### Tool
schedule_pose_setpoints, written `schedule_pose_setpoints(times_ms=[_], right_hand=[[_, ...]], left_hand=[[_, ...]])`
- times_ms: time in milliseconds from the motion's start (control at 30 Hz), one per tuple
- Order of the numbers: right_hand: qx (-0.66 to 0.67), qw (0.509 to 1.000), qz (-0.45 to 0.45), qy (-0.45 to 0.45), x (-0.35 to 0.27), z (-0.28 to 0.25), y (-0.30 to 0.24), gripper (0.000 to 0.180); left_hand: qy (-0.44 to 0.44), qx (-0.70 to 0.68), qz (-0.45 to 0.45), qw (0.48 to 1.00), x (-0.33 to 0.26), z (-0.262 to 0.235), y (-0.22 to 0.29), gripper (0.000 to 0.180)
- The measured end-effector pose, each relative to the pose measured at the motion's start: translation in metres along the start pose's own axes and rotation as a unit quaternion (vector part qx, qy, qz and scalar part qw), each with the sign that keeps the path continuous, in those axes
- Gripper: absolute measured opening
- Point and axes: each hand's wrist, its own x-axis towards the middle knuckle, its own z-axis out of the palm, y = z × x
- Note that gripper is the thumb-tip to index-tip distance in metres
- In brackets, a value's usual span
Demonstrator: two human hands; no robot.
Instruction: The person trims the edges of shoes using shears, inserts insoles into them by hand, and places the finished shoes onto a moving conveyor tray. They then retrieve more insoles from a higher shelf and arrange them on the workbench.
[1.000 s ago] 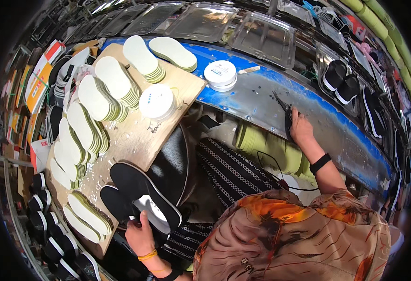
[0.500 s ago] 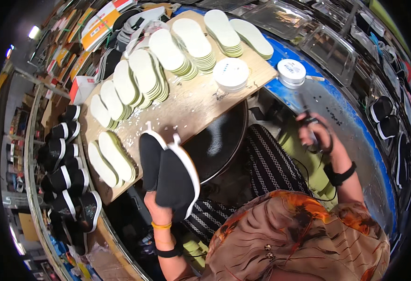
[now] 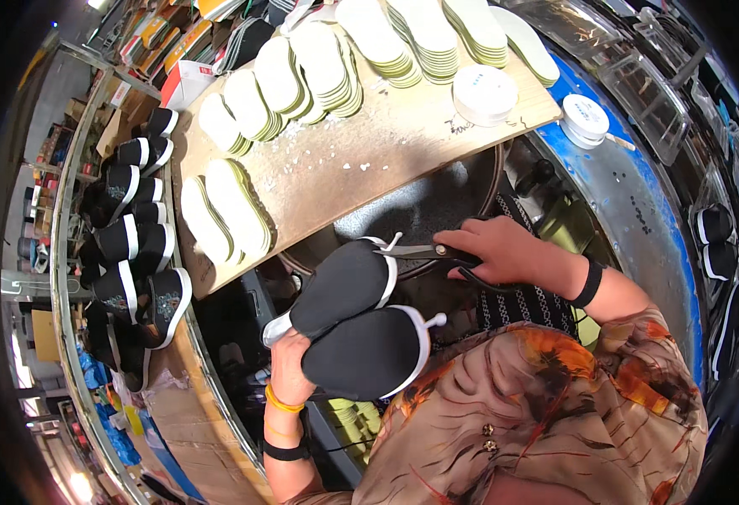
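A pair of black shoes with white soles [image 3: 361, 353] is gripped at one end by my left hand [image 3: 290, 364], side by side with the toes pointing right. A small white nub sticks out from each toe rim. My right hand [image 3: 500, 252] is closed round the dark handles of a pair of scissors [image 3: 420, 252]. The scissor blades reach the white nub on the upper shoe's toe; whether they have cut into it I cannot tell. The nub on the lower shoe [image 3: 438, 320] stands free of the blades.
Stacks of pale insoles [image 3: 326, 63] and white scraps lie on a wooden board [image 3: 369, 185]. A round white tub [image 3: 485, 94] stands on its right end, another tub [image 3: 585, 119] on the blue-edged metal table [image 3: 630, 210]. Black shoes [image 3: 130, 236] line a rack at the left.
My right hand has brought the scissors left to the shoes. My left hand has turned the pair so the toes point right instead of up. The view has shifted.
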Motion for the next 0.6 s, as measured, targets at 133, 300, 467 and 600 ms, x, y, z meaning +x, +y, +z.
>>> schedule_pose_setpoints(times_ms=[133, 300, 467, 600], right_hand=[[0.062, 0.993, 0.088, -0.054, -0.017, 0.009, 0.013, 0.057], [0.101, 0.995, 0.019, -0.017, -0.039, 0.003, 0.016, 0.06], [0.083, 0.996, 0.002, 0.013, -0.04, 0.01, 0.015, 0.056], [0.043, 0.997, 0.064, -0.019, -0.042, 0.015, 0.024, 0.055]], left_hand=[[-0.019, 0.02, 0.002, 1.0, 0.011, 0.009, -0.009, 0.025], [0.007, 0.023, -0.055, 0.998, 0.027, 0.007, -0.013, 0.022], [0.005, 0.066, -0.057, 0.996, 0.038, 0.014, -0.003, 0.021], [0.067, 0.06, -0.059, 0.994, 0.036, 0.02, -0.007, 0.021]])
